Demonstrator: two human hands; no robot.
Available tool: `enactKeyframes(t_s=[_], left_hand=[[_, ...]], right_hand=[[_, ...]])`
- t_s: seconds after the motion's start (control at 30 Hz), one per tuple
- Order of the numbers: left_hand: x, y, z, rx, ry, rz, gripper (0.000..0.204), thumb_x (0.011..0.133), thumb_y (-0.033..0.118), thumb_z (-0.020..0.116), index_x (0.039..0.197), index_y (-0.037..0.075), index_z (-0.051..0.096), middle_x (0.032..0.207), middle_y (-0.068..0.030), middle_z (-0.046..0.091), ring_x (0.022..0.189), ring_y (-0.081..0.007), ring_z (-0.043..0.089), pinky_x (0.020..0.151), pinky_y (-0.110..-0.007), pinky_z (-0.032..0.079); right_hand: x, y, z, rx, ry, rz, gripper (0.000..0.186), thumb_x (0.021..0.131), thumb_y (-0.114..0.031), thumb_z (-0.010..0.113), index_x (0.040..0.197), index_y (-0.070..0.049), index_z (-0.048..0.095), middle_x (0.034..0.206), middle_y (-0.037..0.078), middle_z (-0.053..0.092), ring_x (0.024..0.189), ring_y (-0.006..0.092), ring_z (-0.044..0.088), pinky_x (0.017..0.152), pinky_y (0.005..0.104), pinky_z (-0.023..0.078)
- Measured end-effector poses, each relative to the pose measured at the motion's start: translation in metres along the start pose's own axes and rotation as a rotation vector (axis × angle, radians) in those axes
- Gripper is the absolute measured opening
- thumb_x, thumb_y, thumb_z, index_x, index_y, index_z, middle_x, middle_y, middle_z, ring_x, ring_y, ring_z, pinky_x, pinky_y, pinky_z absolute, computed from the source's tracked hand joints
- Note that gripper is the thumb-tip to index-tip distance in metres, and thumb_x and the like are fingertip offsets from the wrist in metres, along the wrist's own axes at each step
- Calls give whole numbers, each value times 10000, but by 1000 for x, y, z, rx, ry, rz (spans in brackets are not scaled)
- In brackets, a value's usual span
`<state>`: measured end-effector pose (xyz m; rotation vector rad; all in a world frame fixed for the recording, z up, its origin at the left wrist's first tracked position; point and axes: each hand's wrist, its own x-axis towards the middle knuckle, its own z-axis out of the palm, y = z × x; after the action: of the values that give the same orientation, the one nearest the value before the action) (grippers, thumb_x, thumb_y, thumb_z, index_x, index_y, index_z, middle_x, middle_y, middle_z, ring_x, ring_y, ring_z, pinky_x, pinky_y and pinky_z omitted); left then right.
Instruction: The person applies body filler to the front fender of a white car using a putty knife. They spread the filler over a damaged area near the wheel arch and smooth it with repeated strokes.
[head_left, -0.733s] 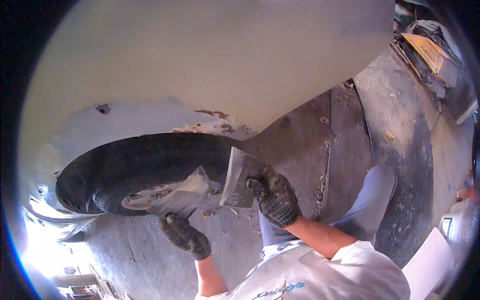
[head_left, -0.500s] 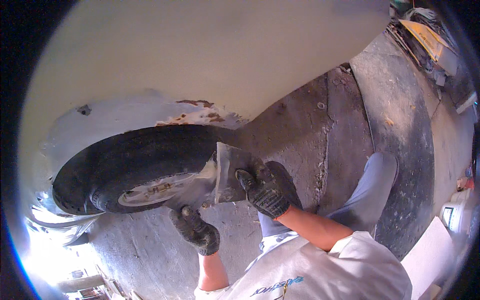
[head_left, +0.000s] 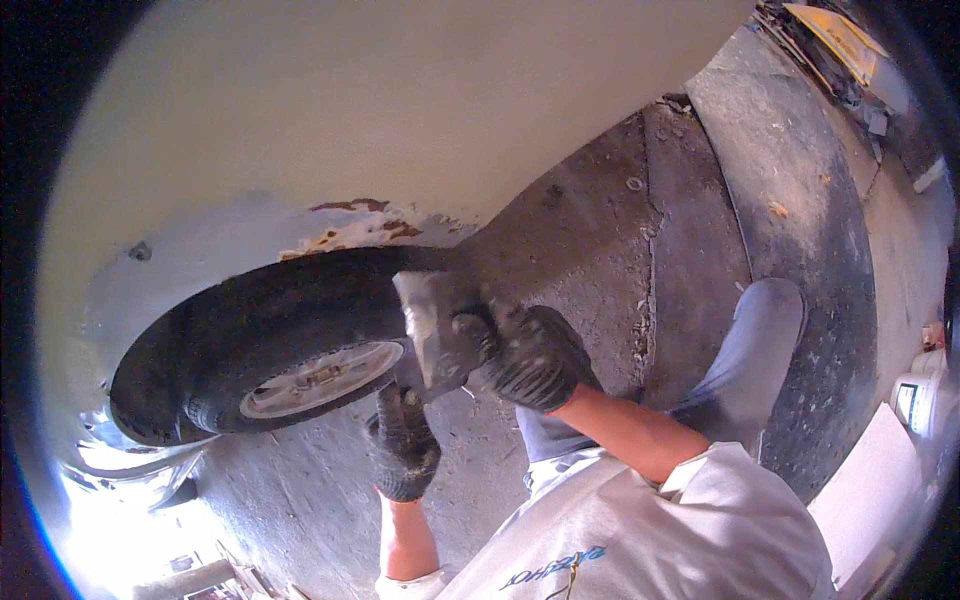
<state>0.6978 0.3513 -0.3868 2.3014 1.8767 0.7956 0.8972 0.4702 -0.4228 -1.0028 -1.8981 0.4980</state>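
Note:
My gloved right hand (head_left: pixel 530 360) grips a flat grey plate (head_left: pixel 455 330) by its right side, thumb on top. Pale putty-like paste (head_left: pixel 420 310) lies along the plate's left part. Below that, my gloved left hand (head_left: pixel 405 445) is closed, fingers up, around a thin grey spreader blade (head_left: pixel 425 375) meeting the plate's lower left edge; blur and the fingers hide much of it. Both hands are in front of a car tyre (head_left: pixel 270 320) with a silver wheel rim (head_left: pixel 322 380). Above the tyre, the wheel arch has a patch of bare, rusty, chipped metal (head_left: pixel 350 230).
The beige car body panel (head_left: pixel 400 110) fills the upper part. Stained concrete floor (head_left: pixel 590 230) stretches under my knee (head_left: pixel 755 340). On the right are a white board (head_left: pixel 865 490) and a white bucket (head_left: pixel 915 405); a yellow box (head_left: pixel 835 40) sits among clutter at the far right.
The plate and my right hand have shifted slightly left and tilted. My left hand has risen toward the plate, bringing the spreader from beside the wheel rim against the plate's lower edge.

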Motion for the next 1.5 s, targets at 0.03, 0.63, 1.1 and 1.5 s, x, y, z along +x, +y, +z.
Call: enactKeyframes(t_s=[0.03, 0.63, 1.1, 1.5], left_hand=[[5, -6, -7, 85, -22, 30, 703, 669, 2, 590, 1357, 14, 452, 1327, -206, 525, 1041, -331, 596, 806, -373, 474], [92, -159, -71, 862, 119, 410, 282, 945, 249, 439, 987, 16, 594, 1007, -167, 634, 885, -373, 593, 692, -465, 476], [66, -198, -86, 209, 307, -64, 361, 966, 275, 523, 1206, 5, 537, 1076, -124, 616, 987, -232, 587, 804, -378, 509], [74, -86, -43, 193, 193, -137, 358, 969, 271, 523, 1213, 9, 535, 1091, -120, 613, 1003, -229, 582, 831, -374, 499]], right_hand=[[2, 9, -10, 6, -84, 61, 385, 929, -206, 580, 1279, -56, 525, 1314, 207, 516, 1116, 297, 575, 887, 441, 483], [-27, 205, -134, 1135, 643, 581, 370, 916, -207, 629, 1246, -47, 577, 1114, 28, 624, 997, 133, 573, 878, 312, 469], [-48, 287, -57, 1287, 415, 843, 378, 879, -263, 694, 1176, -44, 611, 1082, 44, 635, 966, 125, 574, 848, 297, 470], [-49, 299, 48, 1129, -24, 829, 502, 851, -359, 682, 1175, 9, 572, 1126, 142, 603, 930, 234, 596, 827, 361, 490]])
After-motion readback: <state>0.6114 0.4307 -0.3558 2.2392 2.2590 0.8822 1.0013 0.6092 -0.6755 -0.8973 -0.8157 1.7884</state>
